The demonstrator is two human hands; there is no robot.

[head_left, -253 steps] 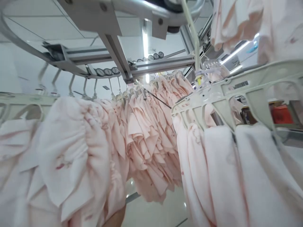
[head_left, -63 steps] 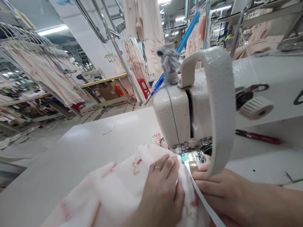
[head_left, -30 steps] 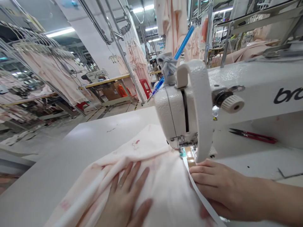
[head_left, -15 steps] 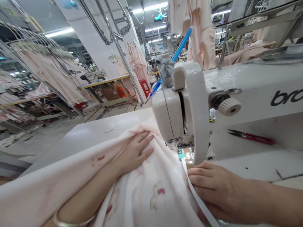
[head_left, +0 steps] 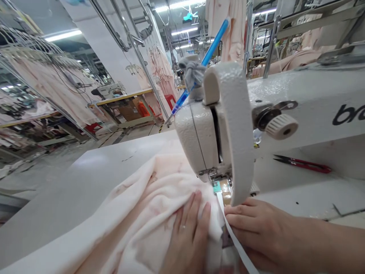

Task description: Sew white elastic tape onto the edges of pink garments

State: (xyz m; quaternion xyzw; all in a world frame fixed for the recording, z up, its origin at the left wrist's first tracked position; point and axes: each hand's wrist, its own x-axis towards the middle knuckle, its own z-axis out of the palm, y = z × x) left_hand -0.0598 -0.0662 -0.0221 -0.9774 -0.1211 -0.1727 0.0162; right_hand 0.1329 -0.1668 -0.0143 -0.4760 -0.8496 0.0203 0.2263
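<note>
Pale pink fabric [head_left: 142,228] with small printed figures lies bunched on the table, its right edge by the sewing machine's needle area. My left hand [head_left: 189,232], with a ring on one finger, rests flat on it, fingers stretched toward the presser foot. A narrow white tape [head_left: 232,234] runs down from a small green guide [head_left: 216,187] at the foot. Beside the tape is my right hand [head_left: 262,228], its fingers curled and pressed together below the white sewing machine [head_left: 196,133]. What these fingertips may pinch is hidden.
Red-handled thread snips [head_left: 303,163] lie under the machine arm. A blue pen [head_left: 215,42] is tied to the machine head with grey cloth [head_left: 194,72]. The white table [head_left: 97,167] extends left. Beyond are racks of pink garments [head_left: 51,83] and another sewing table [head_left: 122,97].
My left hand has slid back toward me and to the right, closer to the needle area. The fabric is now more bunched and has shifted. My right hand stays nearly where it was.
</note>
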